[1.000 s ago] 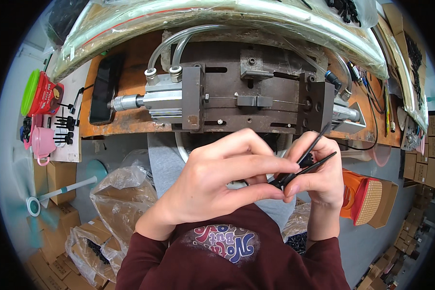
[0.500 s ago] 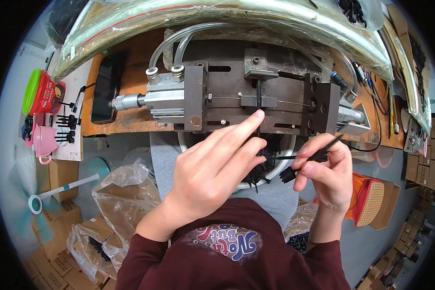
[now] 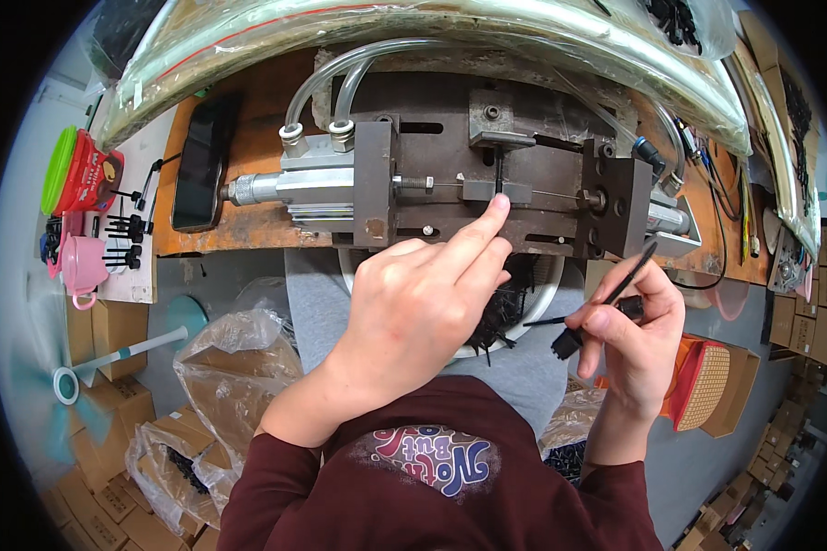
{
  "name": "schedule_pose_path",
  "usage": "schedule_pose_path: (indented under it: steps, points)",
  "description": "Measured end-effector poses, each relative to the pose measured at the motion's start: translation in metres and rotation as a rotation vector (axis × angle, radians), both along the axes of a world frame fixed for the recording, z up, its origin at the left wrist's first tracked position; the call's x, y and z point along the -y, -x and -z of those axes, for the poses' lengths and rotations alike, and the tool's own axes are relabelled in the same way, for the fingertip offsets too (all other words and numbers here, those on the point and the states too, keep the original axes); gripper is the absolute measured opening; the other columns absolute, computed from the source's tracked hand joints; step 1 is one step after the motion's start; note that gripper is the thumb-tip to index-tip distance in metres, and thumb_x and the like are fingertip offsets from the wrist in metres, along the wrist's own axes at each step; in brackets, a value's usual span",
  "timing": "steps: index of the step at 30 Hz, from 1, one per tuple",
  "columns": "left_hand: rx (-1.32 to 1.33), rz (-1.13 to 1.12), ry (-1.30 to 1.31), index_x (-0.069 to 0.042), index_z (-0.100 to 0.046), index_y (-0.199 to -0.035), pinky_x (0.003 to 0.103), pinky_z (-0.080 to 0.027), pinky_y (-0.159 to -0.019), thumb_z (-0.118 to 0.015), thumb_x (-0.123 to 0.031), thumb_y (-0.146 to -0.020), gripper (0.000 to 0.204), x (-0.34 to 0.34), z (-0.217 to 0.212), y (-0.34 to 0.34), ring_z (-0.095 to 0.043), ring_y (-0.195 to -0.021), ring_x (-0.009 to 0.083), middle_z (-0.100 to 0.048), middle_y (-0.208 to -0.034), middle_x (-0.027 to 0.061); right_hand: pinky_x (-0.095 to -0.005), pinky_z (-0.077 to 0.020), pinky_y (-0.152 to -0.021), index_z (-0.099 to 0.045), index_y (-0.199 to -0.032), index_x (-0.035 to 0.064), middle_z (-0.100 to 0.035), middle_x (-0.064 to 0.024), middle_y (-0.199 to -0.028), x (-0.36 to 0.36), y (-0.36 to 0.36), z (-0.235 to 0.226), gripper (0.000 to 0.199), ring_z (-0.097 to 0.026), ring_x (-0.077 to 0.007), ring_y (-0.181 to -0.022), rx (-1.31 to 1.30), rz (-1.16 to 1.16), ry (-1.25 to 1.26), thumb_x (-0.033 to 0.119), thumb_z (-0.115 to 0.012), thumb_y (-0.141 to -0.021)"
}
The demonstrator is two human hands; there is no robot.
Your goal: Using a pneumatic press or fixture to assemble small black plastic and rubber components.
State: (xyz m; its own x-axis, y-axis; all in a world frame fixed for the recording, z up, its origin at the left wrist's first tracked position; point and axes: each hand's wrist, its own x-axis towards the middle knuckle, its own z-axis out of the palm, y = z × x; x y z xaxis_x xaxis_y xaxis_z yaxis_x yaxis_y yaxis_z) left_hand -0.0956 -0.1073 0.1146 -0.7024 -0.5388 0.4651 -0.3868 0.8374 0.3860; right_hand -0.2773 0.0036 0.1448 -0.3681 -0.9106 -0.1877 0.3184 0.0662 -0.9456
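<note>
With its index finger stretched out, my left hand (image 3: 418,303) touches the lower visible part of a thin black rod (image 3: 499,165) in the metal jig (image 3: 450,216). The rod lies across a small grey block (image 3: 478,191), below an upper clamp bracket (image 3: 494,129). A thin pin points at the block from each side. My right hand (image 3: 643,340) is closed on several black plastic pieces with thin stems (image 3: 568,343), held to the right of the jig. Beneath my hands, a white-rimmed tub (image 3: 551,298) contains many similar black pieces; my left hand hides part of it.
An air cylinder (image 3: 317,188) with clear hoses (image 3: 349,87) is fixed at the jig's left, another (image 3: 668,219) at its right. A phone (image 3: 207,161) lies on the wooden bench (image 3: 257,234). At left are a pink cup (image 3: 84,266) and a fan (image 3: 66,386).
Bolt ends on both sides of the jig now stick out further toward the middle block. My right hand has shifted slightly right with its black pieces. My left fingertip stays near the rod.
</note>
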Motion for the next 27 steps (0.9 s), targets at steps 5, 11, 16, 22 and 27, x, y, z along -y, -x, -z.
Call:
schedule_pose_path:
  steps: [5,11,16,22,27]
  points:
    - [-0.34,0.327,-0.251,-0.004,-0.073,-0.099,0.03,-0.055,-0.061,-0.084,-0.009,-0.067,0.034,-0.016,-0.01,-0.008,-0.069,-0.075,0.0203,-0.071,-0.097,0.0088,-0.0224,-0.0468,-0.04,-0.058,-0.083,-0.0035,-0.067,-0.0138,-0.078,0.013,-0.011,0.003,0.018,-0.062,-0.0144,-0.049,0.042,-0.046,0.013,-0.012,-0.073,-0.077]
    - [-0.273,0.201,-0.175,-0.002,-0.072,-0.096,0.032,-0.055,-0.065,-0.081,-0.002,-0.066,0.032,-0.015,-0.012,-0.016,-0.068,-0.08,0.0236,-0.069,-0.108,0.0117,-0.0287,-0.0555,-0.06,-0.06,-0.105,-0.0087,-0.069,-0.021,-0.094,0.014,-0.007,0.01,0.015,-0.069,-0.021,-0.064,-0.136,-0.07,0.18,-0.002,-0.06,-0.092]
    - [-0.096,0.023,-0.014,-0.001,-0.068,-0.095,0.033,-0.055,-0.075,-0.077,-0.005,-0.07,0.027,-0.009,0.005,-0.004,-0.067,-0.084,0.0256,-0.065,-0.125,0.0131,-0.0386,-0.0568,-0.08,-0.053,-0.121,-0.0128,-0.065,-0.03,-0.11,0.005,-0.006,-0.002,0.043,-0.072,-0.0314,-0.085,-0.279,0.024,0.326,0.025,-0.045,-0.101]
    - [0.019,-0.018,0.015,-0.002,-0.07,-0.096,0.03,-0.053,-0.064,-0.076,-0.007,-0.073,0.024,-0.003,0.001,0.004,-0.066,-0.069,0.0195,-0.067,-0.124,0.0105,-0.0305,-0.058,-0.077,-0.049,-0.121,-0.0113,-0.05,-0.0372,-0.128,-0.008,-0.007,-0.011,0.045,-0.071,-0.0281,-0.092,-0.429,0.043,0.344,0.019,-0.063,-0.09]
    - [0.001,-0.015,0.007,-0.003,-0.071,-0.095,0.029,-0.053,-0.062,-0.077,-0.007,-0.072,0.024,-0.002,0.002,0.002,-0.066,-0.066,0.019,-0.067,-0.123,0.0091,-0.027,-0.0601,-0.07,-0.054,-0.101,-0.004,-0.038,-0.0408,-0.139,-0.004,-0.009,-0.009,0.035,-0.072,-0.0265,-0.09,-0.545,0.015,0.375,0.011,-0.074,-0.077]
